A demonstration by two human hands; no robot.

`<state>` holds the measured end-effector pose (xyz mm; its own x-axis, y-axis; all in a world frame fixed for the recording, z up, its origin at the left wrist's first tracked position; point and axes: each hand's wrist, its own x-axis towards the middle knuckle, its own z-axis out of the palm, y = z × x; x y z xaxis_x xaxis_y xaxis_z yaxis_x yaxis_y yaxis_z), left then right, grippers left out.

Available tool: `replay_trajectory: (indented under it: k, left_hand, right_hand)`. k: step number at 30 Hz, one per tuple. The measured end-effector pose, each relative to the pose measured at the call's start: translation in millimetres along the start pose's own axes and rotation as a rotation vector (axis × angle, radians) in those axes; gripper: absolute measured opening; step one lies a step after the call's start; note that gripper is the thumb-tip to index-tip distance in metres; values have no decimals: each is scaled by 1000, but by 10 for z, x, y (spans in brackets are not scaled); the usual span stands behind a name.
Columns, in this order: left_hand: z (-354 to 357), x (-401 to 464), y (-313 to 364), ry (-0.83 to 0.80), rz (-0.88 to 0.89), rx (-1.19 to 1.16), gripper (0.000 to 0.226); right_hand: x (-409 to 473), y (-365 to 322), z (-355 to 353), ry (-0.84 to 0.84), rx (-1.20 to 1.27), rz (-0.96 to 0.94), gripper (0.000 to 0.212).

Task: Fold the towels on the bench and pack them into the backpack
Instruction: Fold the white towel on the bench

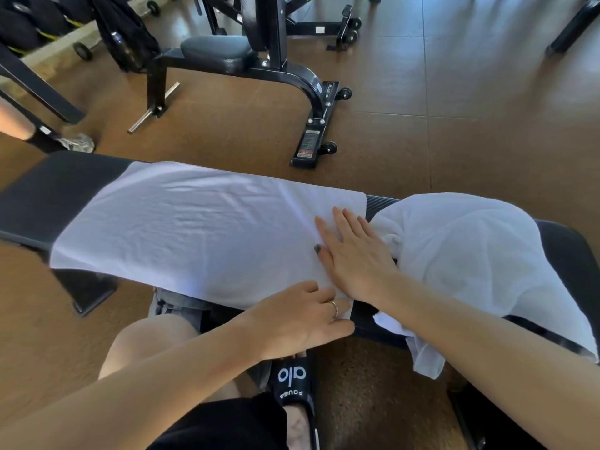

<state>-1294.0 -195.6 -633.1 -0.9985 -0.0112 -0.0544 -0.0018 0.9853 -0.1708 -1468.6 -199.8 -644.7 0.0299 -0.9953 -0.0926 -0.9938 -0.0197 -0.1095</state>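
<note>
A white towel [194, 222] lies spread flat along the black bench [55, 193]. My right hand [354, 254] rests flat on the towel's right end, fingers apart. My left hand [302, 319] pinches the towel's near right corner at the bench's front edge. A second white towel [470, 254] lies crumpled in a heap on the right part of the bench, partly hanging over the front. No backpack is in view.
A black weight bench frame [292, 76] with wheels stands on the brown floor behind. Weight plates [22, 24] line the far left. My knee and a black slide sandal [293, 381] are under the bench's front edge.
</note>
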Motion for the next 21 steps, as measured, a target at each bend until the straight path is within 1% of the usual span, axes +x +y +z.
replay_trajectory:
  k: [2, 3, 5, 6, 7, 8, 10, 11, 13, 15, 16, 17, 19, 20, 21]
  left_hand:
    - [12, -2, -7, 21, -21, -17, 46]
    - [6, -7, -23, 36, -11, -37, 46]
    - [-26, -49, -124, 73, 18, -68, 35]
    - [-71, -88, -214, 86, -14, -90, 29]
    - [-117, -146, -332, 87, -94, -126, 28]
    - [-160, -217, -474, 62, -226, -171, 33]
    - [-159, -392, -818, -54, -555, -224, 49]
    - [-102, -489, -981, -121, -687, -230, 58]
    - [75, -676, -1229, -238, -868, -226, 72]
    - [254, -829, -1353, -319, -961, -286, 86]
    - [313, -887, -1386, -326, -974, -338, 89]
    - [356, -938, -1433, -300, -971, -379, 87]
    - [399, -1066, -1584, -175, -995, -412, 81]
    - [418, -1151, -1687, -115, -1041, -402, 80]
    - [449, -1258, -1804, -88, -1109, -373, 78]
  right_hand:
    - [5, -28, 10, -11, 12, 0, 59]
    - [-1, -37, 22, -26, 18, 1, 59]
    - [-2, -37, 24, -57, 9, 0, 59]
    - [11, -30, 4, -67, 2, -5, 59]
    - [37, -29, -26, -68, 4, -12, 60]
    - [75, -41, -67, -52, 10, -20, 60]
    - [201, -119, -144, 8, 23, -41, 61]
    - [284, -189, -171, 27, 30, -52, 60]
    - [475, -368, -185, 36, 49, -73, 60]
    - [657, -561, -142, 17, 62, -84, 61]
    - [738, -649, -106, 0, 58, -89, 61]
    - [817, -730, -69, -12, 49, -99, 61]
    - [984, -884, -18, -15, 30, -128, 60]
    - [1081, -965, -5, -11, 31, -142, 60]
    - [1191, -1049, -3, -3, 34, -156, 60]
